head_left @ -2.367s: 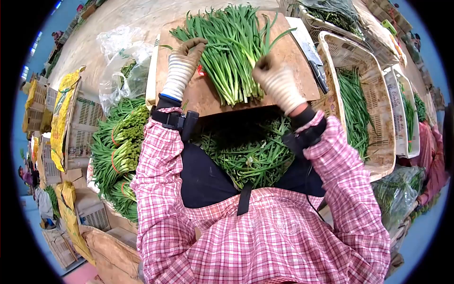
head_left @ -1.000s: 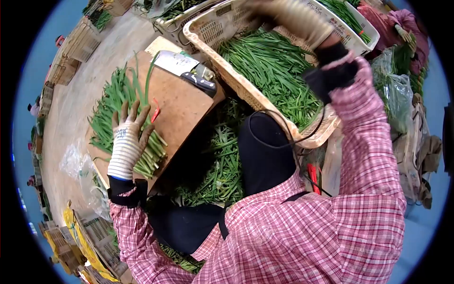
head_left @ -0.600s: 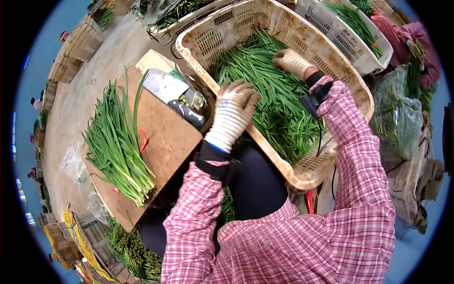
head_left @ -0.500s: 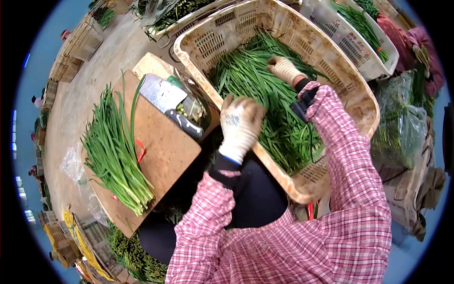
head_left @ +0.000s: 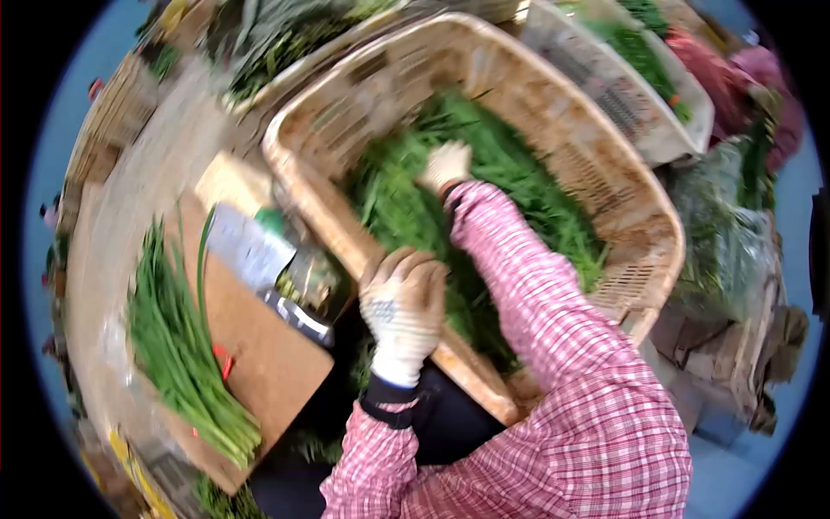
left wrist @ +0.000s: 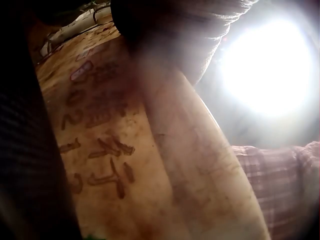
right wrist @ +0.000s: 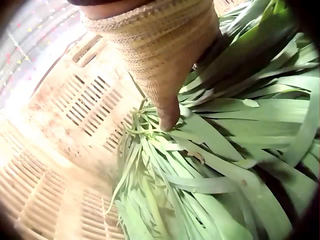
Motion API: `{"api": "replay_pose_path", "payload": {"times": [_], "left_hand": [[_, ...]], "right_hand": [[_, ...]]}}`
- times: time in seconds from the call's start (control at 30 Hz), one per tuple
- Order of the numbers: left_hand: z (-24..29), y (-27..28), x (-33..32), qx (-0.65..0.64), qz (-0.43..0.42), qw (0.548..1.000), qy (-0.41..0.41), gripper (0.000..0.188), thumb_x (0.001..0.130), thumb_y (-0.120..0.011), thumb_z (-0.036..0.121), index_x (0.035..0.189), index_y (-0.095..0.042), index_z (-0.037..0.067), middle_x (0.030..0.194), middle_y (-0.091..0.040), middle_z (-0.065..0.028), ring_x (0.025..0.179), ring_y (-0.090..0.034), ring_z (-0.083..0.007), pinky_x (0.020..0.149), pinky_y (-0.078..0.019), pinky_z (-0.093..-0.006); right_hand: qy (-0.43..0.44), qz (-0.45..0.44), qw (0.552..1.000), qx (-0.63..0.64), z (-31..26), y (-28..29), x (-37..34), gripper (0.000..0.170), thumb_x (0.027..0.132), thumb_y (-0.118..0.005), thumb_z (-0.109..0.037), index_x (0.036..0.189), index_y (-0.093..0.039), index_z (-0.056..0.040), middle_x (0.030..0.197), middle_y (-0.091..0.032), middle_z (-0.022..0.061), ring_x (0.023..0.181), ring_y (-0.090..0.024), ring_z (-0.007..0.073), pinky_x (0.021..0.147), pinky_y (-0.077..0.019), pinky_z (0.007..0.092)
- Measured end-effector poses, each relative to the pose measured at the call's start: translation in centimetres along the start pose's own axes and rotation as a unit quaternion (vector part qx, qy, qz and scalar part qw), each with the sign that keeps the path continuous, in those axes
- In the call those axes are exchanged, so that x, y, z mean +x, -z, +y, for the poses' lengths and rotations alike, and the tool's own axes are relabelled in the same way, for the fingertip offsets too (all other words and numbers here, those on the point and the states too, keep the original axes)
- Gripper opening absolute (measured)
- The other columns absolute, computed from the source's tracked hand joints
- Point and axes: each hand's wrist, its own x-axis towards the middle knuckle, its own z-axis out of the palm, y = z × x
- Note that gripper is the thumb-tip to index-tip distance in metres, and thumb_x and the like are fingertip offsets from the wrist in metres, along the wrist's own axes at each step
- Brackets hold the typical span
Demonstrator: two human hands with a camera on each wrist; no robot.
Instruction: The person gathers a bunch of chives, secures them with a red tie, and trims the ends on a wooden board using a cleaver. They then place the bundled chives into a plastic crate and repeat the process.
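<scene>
My gloved right hand reaches down into loose garlic chives inside a stained plastic crate. In the right wrist view its thumb presses into the flat leaves, and the other fingers are hidden among them. My gloved left hand is at the crate's near rim, its fingers bent over the edge. The left wrist view shows that crate's outer wall with dark handwriting. A bundle of garlic chives lies on a wooden board to the left.
A cleaver with a black handle lies at the board's far corner, beside a clear container. A red tie is on the board. Another crate stands behind, and bagged greens sit at the right.
The view has turned from the board toward the crate. My left hand has gone from the bundle to the crate's rim. My right hand has moved across the crate, deeper into the leaves.
</scene>
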Motion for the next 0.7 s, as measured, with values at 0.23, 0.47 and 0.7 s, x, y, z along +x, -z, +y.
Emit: {"api": "replay_pose_path", "payload": {"times": [0.23,0.47,0.7], "left_hand": [[-1.5,-0.8,-1.1,0.042,-0.004,0.998,-0.037,0.007,0.079,-0.064,0.011,0.077,-0.066,0.005,0.086,-0.068,-0.0070,0.091,-0.062,-0.0263,0.097,-0.0408,-0.0429],[-1.6,-1.1,-1.5,0.054,0.017,0.997,-0.044,0.009,0.077,-0.065,0.014,0.074,-0.066,0.006,0.081,-0.067,-0.0071,0.089,-0.061,-0.0266,0.098,-0.0390,-0.0438],[-2.0,-1.4,-1.7,0.062,0.011,0.998,-0.030,0.010,0.078,-0.066,0.017,0.075,-0.067,0.007,0.082,-0.067,-0.0062,0.091,-0.061,-0.0257,0.100,-0.0379,-0.0440]], "right_hand": [[0.004,0.053,0.996,0.073,-1.6,-3.9,-5.9,0.057,0.092,-0.042,-0.024,0.145,-0.031,-0.0058,0.146,-0.034,0.0193,0.134,-0.031,0.0379,0.105,-0.0263,0.0553],[0.038,0.027,0.987,0.152,1.3,-2.7,-12.4,0.071,0.078,-0.070,-0.040,0.133,-0.044,-0.0040,0.139,-0.041,0.0178,0.129,-0.040,0.0313,0.101,-0.0363,0.0456],[0.066,0.037,0.985,0.153,3.7,-0.9,-15.1,0.051,0.083,-0.064,-0.036,0.121,-0.056,-0.0025,0.122,-0.057,0.0192,0.112,-0.057,0.0335,0.091,-0.0449,0.0454]]}}
